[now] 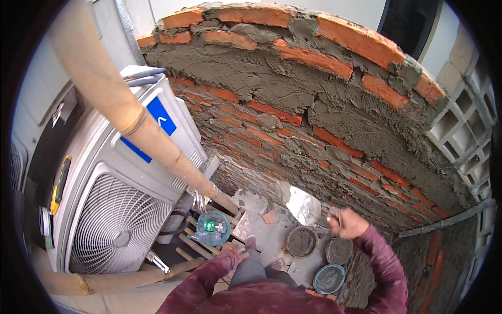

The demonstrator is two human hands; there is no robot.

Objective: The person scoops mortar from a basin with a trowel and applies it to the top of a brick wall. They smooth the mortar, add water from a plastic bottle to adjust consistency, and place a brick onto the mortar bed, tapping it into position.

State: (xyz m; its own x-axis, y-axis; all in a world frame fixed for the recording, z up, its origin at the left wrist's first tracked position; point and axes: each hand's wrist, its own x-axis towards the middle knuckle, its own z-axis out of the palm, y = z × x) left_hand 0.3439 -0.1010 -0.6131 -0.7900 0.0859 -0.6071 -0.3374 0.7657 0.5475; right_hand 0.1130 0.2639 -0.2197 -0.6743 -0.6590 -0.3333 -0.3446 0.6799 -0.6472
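Note:
My right hand (349,223) is closed round the handle of a trowel (304,206), whose shiny metal blade points left toward the foot of the wall. Some grey mortar clings to the blade's far end. Beside my left knee, my left hand (238,251) hangs with its fingers loosely apart and nothing visible in it. Before me rises a brick wall (334,137) of orange bricks, partly coated with rough wet mortar. Below the trowel stand a round bucket of mortar (302,242), a second mortar bucket (339,251) and a teal-rimmed bucket (329,279).
A white air-conditioner unit (122,238) fills the left side, with a yellow knife (61,184) on it. A thick bamboo pole (157,138) slants across it. A clear teal bucket (226,235) holds a green-labelled bottle. Pale lattice blocks (460,123) edge the right.

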